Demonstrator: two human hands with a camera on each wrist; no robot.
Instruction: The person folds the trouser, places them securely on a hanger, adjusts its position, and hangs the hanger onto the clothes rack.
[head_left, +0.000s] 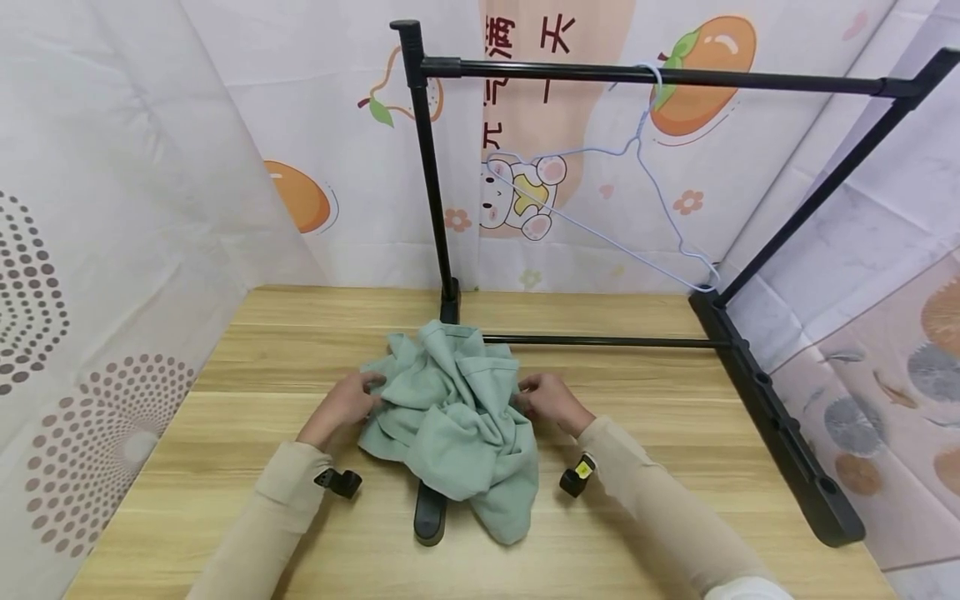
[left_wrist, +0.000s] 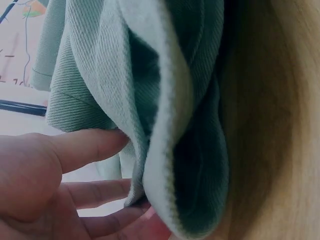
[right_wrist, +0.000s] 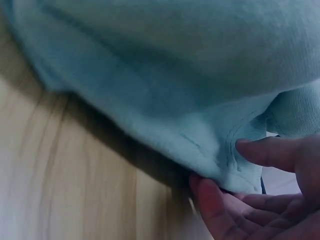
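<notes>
Sage-green cloth [head_left: 450,408], bunched on wood-grain tbl [head_left: 675,408], btwn L hand [head_left: 351,400] & R hand [head_left: 550,400].
Fruit-print curtain [head_left: 315,100] hangs beyond both grips; blk rack [head_left: 540,71] stands in front of it, reaching well to R of R grip. Cloth lies over rack's L foot [head_left: 429,515], near end poking out nearside, btwn grips. Heap's long axis runs far-to-near, slanting a bit R; narrow flap points twd the person, closer to R grip. Pale-blue wire hanger [head_left: 638,137] hooked on top bar, beyond R grip. L: thumb one side of a folded edge, fingers other, loose pinch. R: thumb on top, fingertips under stitched edge, also pinching. Blk wrist devices [head_left: 576,477] just nearside of hands. Curtain's Chinese chars [head_left: 558,33], past grips: 天 legible, some cut by bar. R device's yellow label [head_left: 583,470]: too small to read.
</notes>
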